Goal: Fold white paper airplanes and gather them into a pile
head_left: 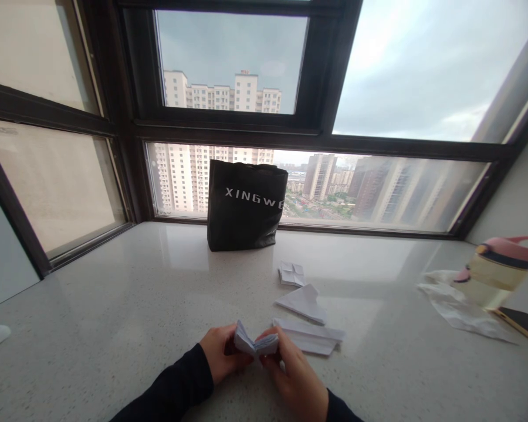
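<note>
White, I see on my feed, is the folded paper [245, 340] between left hand [221, 354] and right hand [298, 378], dark sleeves [188, 373] behind! White papers [308, 337] ahead, too. Beyond them I've got a black bag [246, 225] with pale lettering [256, 199]; under the hands, a grey-speckled whitish counter [154, 305]; far right, a pink-lidded, cream bottle [493, 275].

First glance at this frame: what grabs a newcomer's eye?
Probably the black bag with white lettering, standing on the pale counter in front of the window. Next, at bottom centre, the left hand and right hand hold a creased white paper between them, with three folded papers beyond the right hand. A pink-lidded bottle stands far right.
</note>
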Motion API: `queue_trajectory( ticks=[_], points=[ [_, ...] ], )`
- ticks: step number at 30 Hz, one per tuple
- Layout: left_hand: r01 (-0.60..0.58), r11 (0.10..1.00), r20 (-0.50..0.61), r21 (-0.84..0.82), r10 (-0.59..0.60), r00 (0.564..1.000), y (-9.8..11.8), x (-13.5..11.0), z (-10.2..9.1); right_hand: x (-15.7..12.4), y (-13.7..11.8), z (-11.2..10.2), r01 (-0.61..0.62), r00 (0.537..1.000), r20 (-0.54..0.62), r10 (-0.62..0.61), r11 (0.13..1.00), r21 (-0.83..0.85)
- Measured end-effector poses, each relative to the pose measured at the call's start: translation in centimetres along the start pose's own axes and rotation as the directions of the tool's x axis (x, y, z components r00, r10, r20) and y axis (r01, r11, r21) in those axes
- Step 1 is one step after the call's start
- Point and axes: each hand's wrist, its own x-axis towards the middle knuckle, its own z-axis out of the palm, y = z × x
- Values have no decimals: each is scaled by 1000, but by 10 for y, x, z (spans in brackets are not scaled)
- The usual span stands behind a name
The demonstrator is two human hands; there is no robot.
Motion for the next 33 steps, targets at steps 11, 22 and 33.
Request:
queue_trajectory(
  ticks=[11,22,33],
  points=[
    [-102,851,-27,516,135,990,8,-2,-5,1,-1,-1,-81,997,8,82,995,-60],
    [-112,862,-28,495,144,989,25,-7,-3,6,4,-2,-255,967,-10,254,967,-26],
    [-204,954,139,221,176,974,32,-15,8,-25,1,-33,-457,889,302,344,717,527]
  ],
)
